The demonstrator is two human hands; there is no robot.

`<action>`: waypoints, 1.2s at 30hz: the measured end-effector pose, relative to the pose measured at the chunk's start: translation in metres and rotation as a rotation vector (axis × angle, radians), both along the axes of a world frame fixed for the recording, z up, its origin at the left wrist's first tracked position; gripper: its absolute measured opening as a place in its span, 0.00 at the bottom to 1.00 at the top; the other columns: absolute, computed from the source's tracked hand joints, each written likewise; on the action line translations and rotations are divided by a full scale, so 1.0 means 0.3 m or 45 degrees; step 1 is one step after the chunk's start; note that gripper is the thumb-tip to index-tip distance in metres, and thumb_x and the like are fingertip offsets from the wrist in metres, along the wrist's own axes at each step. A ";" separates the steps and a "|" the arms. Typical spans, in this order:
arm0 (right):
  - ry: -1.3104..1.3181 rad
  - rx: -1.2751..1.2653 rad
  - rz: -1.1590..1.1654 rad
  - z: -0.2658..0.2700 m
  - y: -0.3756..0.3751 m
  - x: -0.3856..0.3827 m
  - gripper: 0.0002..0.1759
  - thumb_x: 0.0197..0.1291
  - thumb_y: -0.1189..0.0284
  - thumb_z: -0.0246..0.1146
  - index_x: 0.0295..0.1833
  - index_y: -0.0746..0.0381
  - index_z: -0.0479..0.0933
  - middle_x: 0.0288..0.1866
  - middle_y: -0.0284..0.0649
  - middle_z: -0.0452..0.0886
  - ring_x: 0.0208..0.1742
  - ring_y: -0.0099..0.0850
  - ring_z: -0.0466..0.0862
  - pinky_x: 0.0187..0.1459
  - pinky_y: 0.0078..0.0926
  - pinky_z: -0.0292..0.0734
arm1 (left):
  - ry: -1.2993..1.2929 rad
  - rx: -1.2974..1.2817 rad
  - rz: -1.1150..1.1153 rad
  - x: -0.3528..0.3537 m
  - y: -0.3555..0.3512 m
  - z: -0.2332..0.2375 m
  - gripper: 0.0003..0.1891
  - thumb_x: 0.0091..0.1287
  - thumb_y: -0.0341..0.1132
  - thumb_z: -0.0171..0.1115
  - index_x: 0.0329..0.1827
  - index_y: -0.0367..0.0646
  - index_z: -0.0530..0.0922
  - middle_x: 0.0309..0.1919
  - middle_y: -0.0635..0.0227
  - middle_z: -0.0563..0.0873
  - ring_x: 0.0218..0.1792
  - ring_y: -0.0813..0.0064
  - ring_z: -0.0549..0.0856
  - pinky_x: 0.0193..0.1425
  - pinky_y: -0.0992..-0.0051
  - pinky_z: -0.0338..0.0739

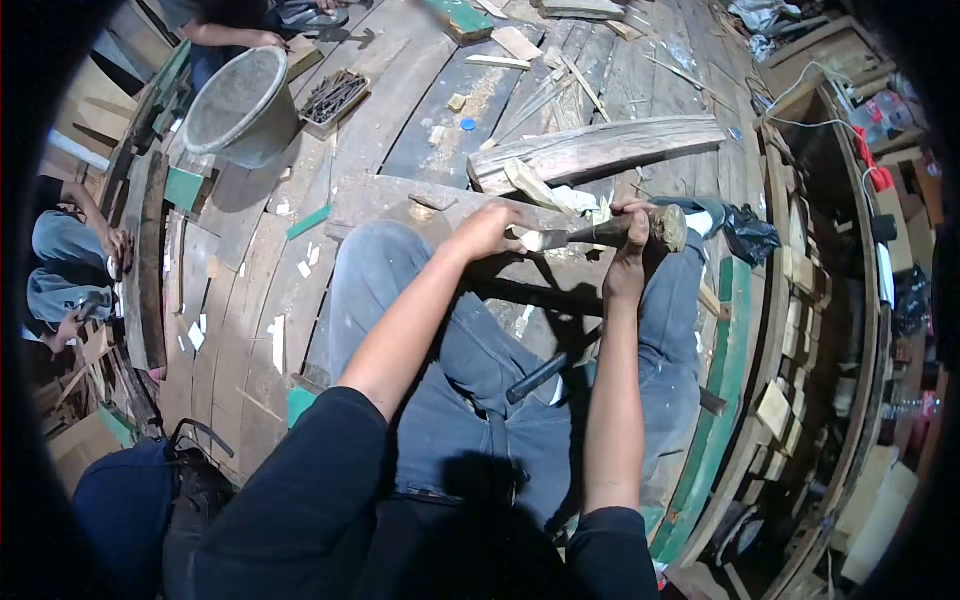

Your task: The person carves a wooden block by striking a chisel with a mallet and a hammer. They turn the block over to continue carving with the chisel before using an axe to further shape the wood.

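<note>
My right hand [627,250] is closed round the dark handle of a chisel-like tool [600,234], whose worn, pale butt points right. The tool lies roughly level above my lap, its blade toward the left. At the blade's end my left hand [487,232] is closed on a small pale piece of wood [532,240]. Just beyond my hands a long, thick wooden beam [600,152] rests on the planks, with pale split wood [535,184] in front of it. A black handle [538,380] shows between my legs; what it belongs to is unclear.
A grey bucket [240,110] and a box of nails [334,100] stand at the upper left. Other people's hands [118,245] show at the far left, and another person's arm at the top. Wood scraps litter the plank floor [235,330]. A wooden trough edge [770,330] runs along the right.
</note>
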State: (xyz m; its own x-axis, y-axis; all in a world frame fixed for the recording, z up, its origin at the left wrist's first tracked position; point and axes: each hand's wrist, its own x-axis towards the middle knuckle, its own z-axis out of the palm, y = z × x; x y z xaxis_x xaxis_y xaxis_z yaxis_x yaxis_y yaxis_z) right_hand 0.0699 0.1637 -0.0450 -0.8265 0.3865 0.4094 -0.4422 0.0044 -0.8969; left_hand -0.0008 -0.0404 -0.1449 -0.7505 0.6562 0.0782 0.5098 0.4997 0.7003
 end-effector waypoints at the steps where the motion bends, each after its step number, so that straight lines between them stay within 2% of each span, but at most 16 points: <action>1: 0.006 0.015 0.001 0.013 -0.009 0.011 0.17 0.69 0.57 0.58 0.42 0.62 0.70 0.41 0.38 0.75 0.47 0.28 0.75 0.58 0.29 0.67 | 0.004 -0.002 -0.004 0.000 0.000 0.003 0.27 0.49 0.43 0.78 0.54 0.51 0.84 0.58 0.54 0.81 0.61 0.53 0.78 0.67 0.61 0.72; 7: -0.054 0.040 -0.022 0.042 -0.020 0.012 0.17 0.68 0.56 0.59 0.44 0.61 0.70 0.36 0.35 0.76 0.40 0.25 0.75 0.51 0.25 0.68 | -0.016 -0.042 0.017 0.005 0.002 0.005 0.26 0.51 0.42 0.77 0.55 0.51 0.84 0.58 0.54 0.81 0.61 0.54 0.78 0.67 0.61 0.72; 10: -0.129 -0.018 0.059 0.069 -0.049 0.028 0.18 0.69 0.56 0.59 0.45 0.61 0.70 0.37 0.36 0.76 0.41 0.24 0.75 0.51 0.24 0.68 | -0.032 -0.048 0.012 0.003 0.003 0.006 0.25 0.52 0.41 0.76 0.55 0.51 0.84 0.58 0.54 0.81 0.61 0.54 0.78 0.67 0.61 0.72; 16: -0.133 0.093 0.066 0.040 -0.032 -0.034 0.19 0.70 0.55 0.57 0.49 0.61 0.69 0.36 0.34 0.75 0.42 0.23 0.74 0.53 0.22 0.66 | -0.045 -0.051 -0.019 0.010 -0.002 0.050 0.24 0.52 0.40 0.76 0.55 0.50 0.84 0.57 0.54 0.82 0.61 0.54 0.78 0.67 0.61 0.71; 20: -0.126 -0.017 0.101 0.046 -0.046 -0.082 0.17 0.70 0.58 0.59 0.42 0.62 0.73 0.35 0.35 0.76 0.39 0.23 0.75 0.48 0.22 0.70 | -0.054 -0.039 0.000 0.018 -0.003 0.060 0.24 0.53 0.40 0.75 0.55 0.50 0.84 0.57 0.53 0.82 0.61 0.54 0.78 0.67 0.61 0.71; 21: -0.022 0.017 0.067 0.055 -0.052 -0.086 0.16 0.70 0.60 0.60 0.39 0.64 0.75 0.33 0.35 0.77 0.36 0.24 0.76 0.43 0.22 0.71 | -0.084 -0.055 -0.006 0.016 -0.004 0.059 0.25 0.53 0.40 0.75 0.57 0.52 0.83 0.57 0.53 0.82 0.61 0.54 0.78 0.68 0.61 0.70; 25: -0.071 0.061 0.064 0.043 -0.051 -0.101 0.15 0.70 0.62 0.61 0.40 0.65 0.76 0.32 0.37 0.78 0.36 0.24 0.76 0.41 0.21 0.70 | -0.056 -0.062 -0.011 0.014 -0.001 0.018 0.26 0.56 0.41 0.74 0.60 0.59 0.82 0.61 0.53 0.79 0.63 0.54 0.76 0.69 0.61 0.69; 28: -0.092 0.132 0.042 0.069 -0.067 -0.086 0.15 0.70 0.63 0.60 0.40 0.65 0.76 0.31 0.36 0.78 0.35 0.24 0.76 0.40 0.21 0.70 | -0.035 -0.081 -0.026 0.009 0.001 0.001 0.26 0.57 0.41 0.73 0.61 0.59 0.81 0.62 0.53 0.78 0.64 0.54 0.75 0.70 0.61 0.69; 33: -0.066 0.034 0.007 0.061 -0.087 -0.092 0.18 0.71 0.62 0.59 0.34 0.65 0.76 0.30 0.33 0.77 0.34 0.22 0.75 0.38 0.21 0.69 | -0.015 -0.101 -0.040 0.005 0.001 -0.014 0.26 0.58 0.40 0.72 0.62 0.59 0.80 0.62 0.54 0.79 0.64 0.53 0.75 0.70 0.61 0.68; 36: -0.098 0.061 0.010 0.056 -0.087 -0.079 0.18 0.71 0.62 0.59 0.33 0.65 0.75 0.31 0.33 0.77 0.34 0.22 0.74 0.38 0.21 0.68 | -0.007 -0.094 -0.047 -0.001 0.002 -0.026 0.26 0.58 0.39 0.72 0.62 0.59 0.80 0.62 0.54 0.78 0.64 0.53 0.75 0.70 0.60 0.68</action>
